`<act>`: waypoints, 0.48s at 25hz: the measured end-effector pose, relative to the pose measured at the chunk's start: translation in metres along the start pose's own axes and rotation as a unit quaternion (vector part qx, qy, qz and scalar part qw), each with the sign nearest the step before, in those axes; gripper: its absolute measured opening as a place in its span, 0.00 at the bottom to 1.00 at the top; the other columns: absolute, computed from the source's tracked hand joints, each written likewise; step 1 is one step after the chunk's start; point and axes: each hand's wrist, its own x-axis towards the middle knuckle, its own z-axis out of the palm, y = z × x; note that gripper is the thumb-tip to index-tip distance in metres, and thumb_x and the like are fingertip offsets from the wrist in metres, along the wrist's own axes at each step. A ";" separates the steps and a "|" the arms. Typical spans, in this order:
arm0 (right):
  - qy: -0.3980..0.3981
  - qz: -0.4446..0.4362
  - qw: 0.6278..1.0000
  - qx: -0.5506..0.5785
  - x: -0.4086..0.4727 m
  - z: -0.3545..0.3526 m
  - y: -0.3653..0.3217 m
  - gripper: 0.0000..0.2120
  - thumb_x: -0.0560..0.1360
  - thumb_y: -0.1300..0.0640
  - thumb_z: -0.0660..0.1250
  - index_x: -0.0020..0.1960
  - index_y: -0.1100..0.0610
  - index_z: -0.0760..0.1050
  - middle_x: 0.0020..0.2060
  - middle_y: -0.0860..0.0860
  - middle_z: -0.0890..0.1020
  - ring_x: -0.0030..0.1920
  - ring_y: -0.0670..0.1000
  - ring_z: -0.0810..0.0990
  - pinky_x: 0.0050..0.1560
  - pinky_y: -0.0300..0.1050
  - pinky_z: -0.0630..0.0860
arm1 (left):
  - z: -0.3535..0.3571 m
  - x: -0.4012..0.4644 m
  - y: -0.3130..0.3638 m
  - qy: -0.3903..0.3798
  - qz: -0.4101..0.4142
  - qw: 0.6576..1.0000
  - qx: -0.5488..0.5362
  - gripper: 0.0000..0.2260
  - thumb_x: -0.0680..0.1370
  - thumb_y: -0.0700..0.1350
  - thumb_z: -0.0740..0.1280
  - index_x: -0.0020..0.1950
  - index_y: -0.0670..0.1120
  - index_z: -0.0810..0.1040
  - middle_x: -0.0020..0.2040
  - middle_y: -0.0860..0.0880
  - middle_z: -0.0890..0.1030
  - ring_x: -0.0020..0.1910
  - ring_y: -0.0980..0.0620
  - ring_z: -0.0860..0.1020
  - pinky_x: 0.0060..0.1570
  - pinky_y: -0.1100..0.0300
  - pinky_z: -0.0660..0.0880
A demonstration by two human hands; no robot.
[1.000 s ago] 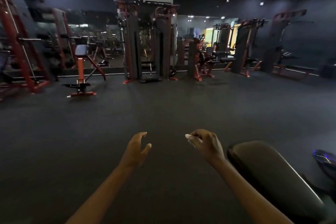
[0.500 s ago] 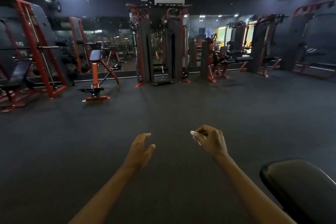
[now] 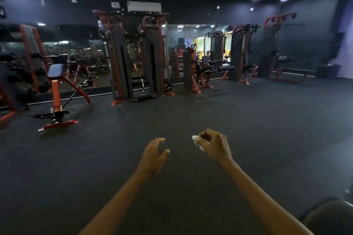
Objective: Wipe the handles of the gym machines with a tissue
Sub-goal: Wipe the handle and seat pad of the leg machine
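Both my arms reach out over dark rubber floor. My right hand (image 3: 214, 144) is shut on a small crumpled white tissue (image 3: 197, 142) that pokes out to the left of its fingers. My left hand (image 3: 153, 153) hangs beside it with curled, parted fingers and holds nothing. The gym machines stand far ahead along the mirrored wall: a tall red and black cable tower (image 3: 133, 57), a red incline bench (image 3: 57, 89) at the left, and more red-framed stations (image 3: 240, 53) to the right. No handle is near either hand.
A black padded seat (image 3: 330, 217) fills the bottom right corner, close to my right forearm. A red rack (image 3: 28, 57) with weights stands at the far left. The wide stretch of dark floor (image 3: 191, 112) lies between me and the machines.
The view has moved forward and turned left; the black padded seat has slid down to the bottom right corner. Both hands keep their pose, the tissue still in the right.
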 end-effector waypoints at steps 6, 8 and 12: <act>0.097 0.033 0.992 -0.071 0.159 -0.039 0.098 0.09 0.70 0.51 0.73 0.36 0.55 0.80 0.33 0.45 0.81 0.38 0.41 0.79 0.37 0.32 0.71 | 0.095 0.206 0.018 -0.075 0.088 0.991 -0.064 0.21 0.78 0.44 0.65 0.69 0.42 0.67 0.68 0.46 0.71 0.67 0.52 0.68 0.63 0.62 0.66; 0.123 0.067 0.987 -0.078 0.187 -0.058 0.125 0.10 0.70 0.51 0.74 0.35 0.56 0.79 0.30 0.43 0.81 0.35 0.38 0.79 0.34 0.26 0.69 | 0.128 0.246 0.033 -0.106 0.109 0.984 -0.090 0.20 0.78 0.45 0.65 0.69 0.43 0.68 0.67 0.48 0.71 0.66 0.53 0.69 0.62 0.62 0.66; 0.155 0.118 0.974 -0.119 0.220 -0.099 0.180 0.12 0.71 0.50 0.72 0.34 0.55 0.76 0.28 0.45 0.81 0.32 0.40 0.80 0.31 0.28 0.71 | 0.209 0.334 0.069 -0.180 0.140 0.963 -0.145 0.19 0.77 0.45 0.66 0.68 0.44 0.70 0.66 0.48 0.73 0.65 0.54 0.70 0.62 0.61 0.68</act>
